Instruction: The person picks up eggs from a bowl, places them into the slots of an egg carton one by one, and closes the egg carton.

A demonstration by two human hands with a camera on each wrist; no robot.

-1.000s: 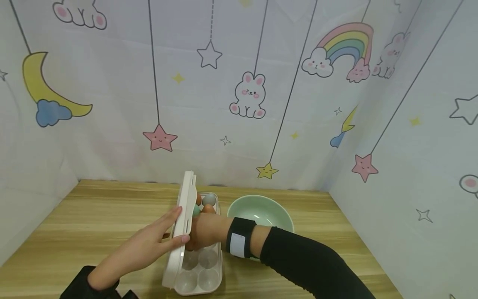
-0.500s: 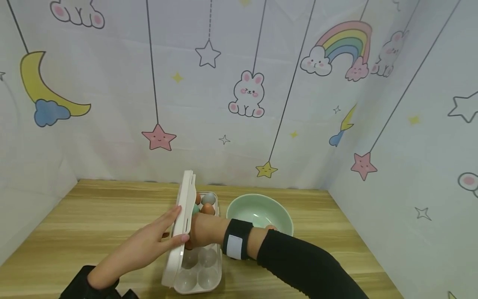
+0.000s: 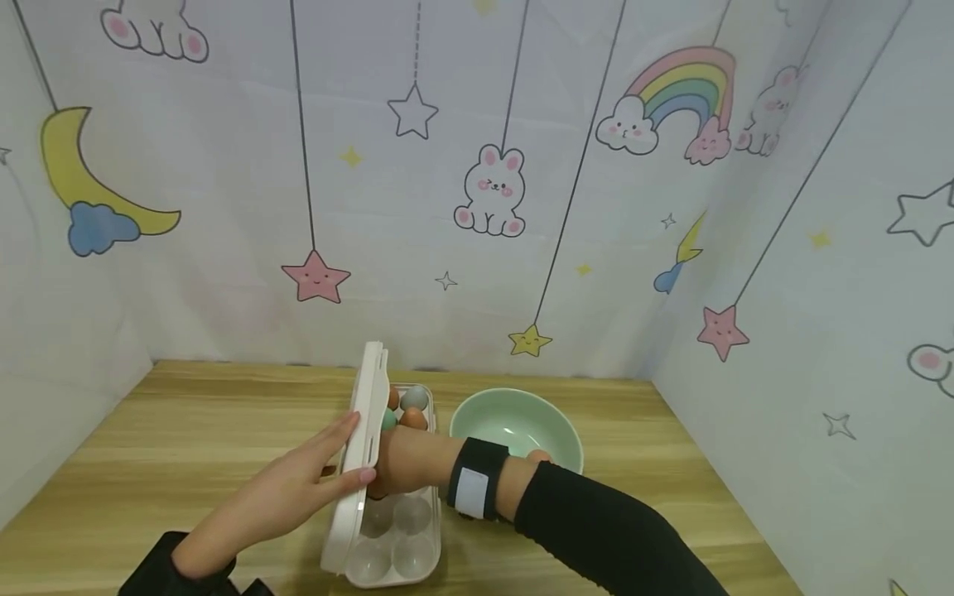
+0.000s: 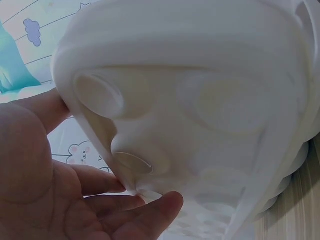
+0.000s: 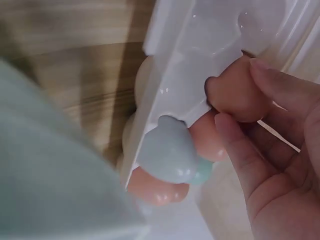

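Note:
My left hand [image 3: 294,480] holds the raised white lid [image 3: 356,488] of an egg box by its edge, thumb on the near side. In the left wrist view the fingers curl at the rim of the lid [image 4: 210,45]. My right hand [image 3: 410,459] reaches into the box's lower tray [image 3: 435,530], partly hidden behind the lid. The right wrist view shows thumb and fingertips pinching a brown egg [image 5: 240,92] at its cup. Beside it sit a grey-blue egg [image 5: 172,150], a green egg [image 5: 202,171] and more brown eggs. The tray's near cups hold no eggs.
A pale green bowl [image 3: 484,406] stands right of the box, with a brown egg [image 3: 540,456] inside, partly covered by the right forearm. Both rest on a wood-grain table [image 3: 224,414]. A printed cloth [image 3: 402,306] hangs behind and at the sides.
Both hands keep nearly the same place, at the lid and in the tray. The egg in the bowl, hidden behind the right arm a second ago, now shows above the forearm.

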